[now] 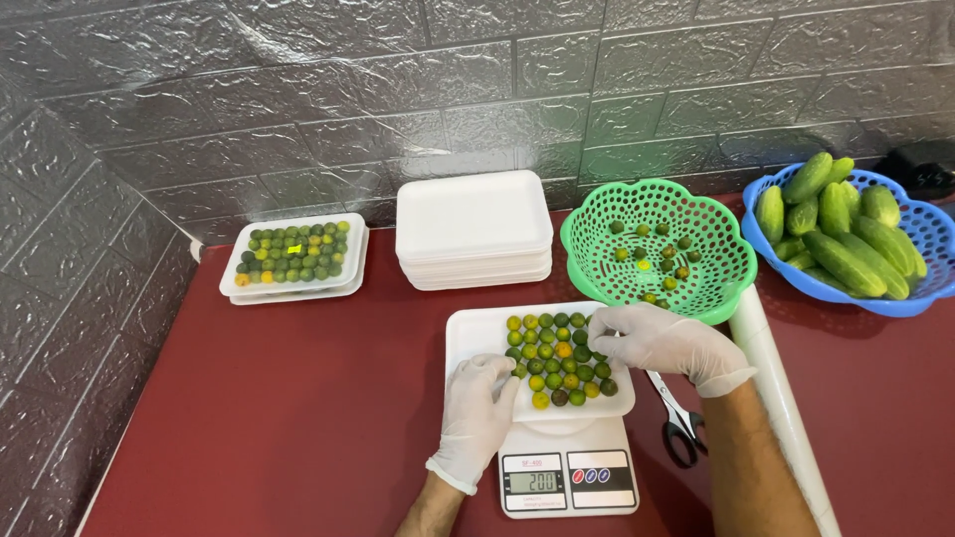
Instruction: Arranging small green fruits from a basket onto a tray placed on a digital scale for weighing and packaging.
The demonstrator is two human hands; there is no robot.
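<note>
A white foam tray (475,336) rests on a white digital kitchen scale (567,477) near the table's front. Several small green and yellow limes (558,360) lie in rows on the tray's right half. My left hand (477,413), in a white glove, touches the tray's front edge beside the limes. Gloved too, my right hand (662,343) rests its fingertips on the limes at the tray's right edge. Neither hand visibly holds a lime.
A green perforated basket (721,244) with a few limes stands behind the tray. A blue basket (930,239) of cucumbers sits far right. A stack of foam trays (474,219) and a filled tray (294,254) stand at the back. Scissors (679,423) and a white roll (781,398) lie right of the scale.
</note>
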